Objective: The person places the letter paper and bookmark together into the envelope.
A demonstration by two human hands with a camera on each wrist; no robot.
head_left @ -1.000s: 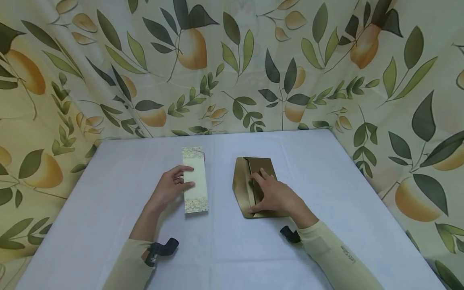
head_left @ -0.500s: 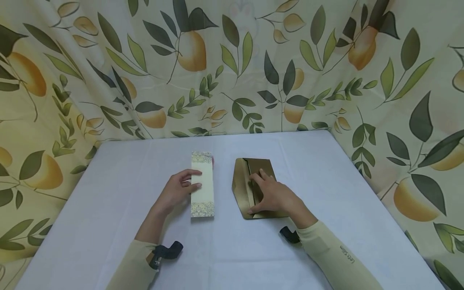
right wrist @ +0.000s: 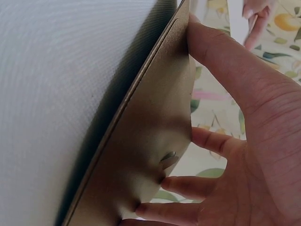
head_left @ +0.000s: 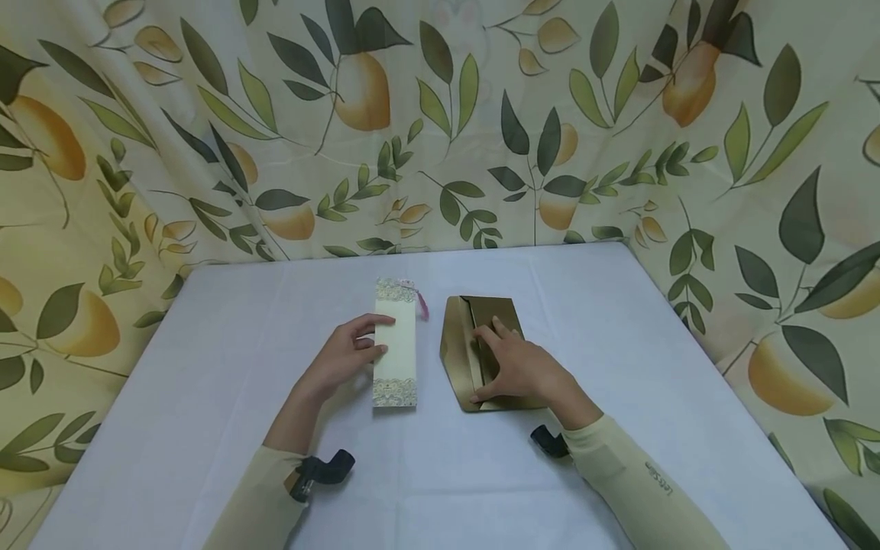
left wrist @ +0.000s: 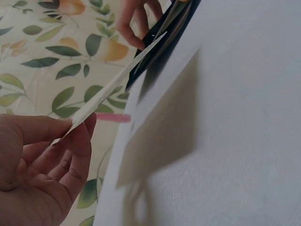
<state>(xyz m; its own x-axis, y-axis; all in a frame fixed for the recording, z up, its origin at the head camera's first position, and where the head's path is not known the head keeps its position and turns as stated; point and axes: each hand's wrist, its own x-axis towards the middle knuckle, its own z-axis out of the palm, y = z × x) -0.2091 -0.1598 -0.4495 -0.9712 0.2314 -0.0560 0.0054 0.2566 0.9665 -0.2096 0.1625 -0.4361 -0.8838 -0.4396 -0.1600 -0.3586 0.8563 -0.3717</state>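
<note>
I'm watching from far off, and the card point(head_left: 395, 353) is just left of the envelope point(head_left: 490, 368), with a small gap between them. The left hand point(head_left: 344, 353) pinches the card by its left long side, about halfway along. It holds the card up: in the left wrist view, the shadow point(left wrist: 167, 129) lies on the table point(head_left: 412, 477), apart from the card. The right hand point(head_left: 525, 368) grips the envelope, thumb and first finger spread along the mouth and other fingertips on the front.

The card's long way runs near to far. The mouth runs almost the same way, but its near end leans right. The flap point(head_left: 457, 359) points left at the card, so it sits between the card and the mouth. I think this side-by-side lie matters most. The left hand is nearer the card. A pink tassel point(head_left: 422, 308) hangs off the card's far right corner, not touching the envelope.
</note>
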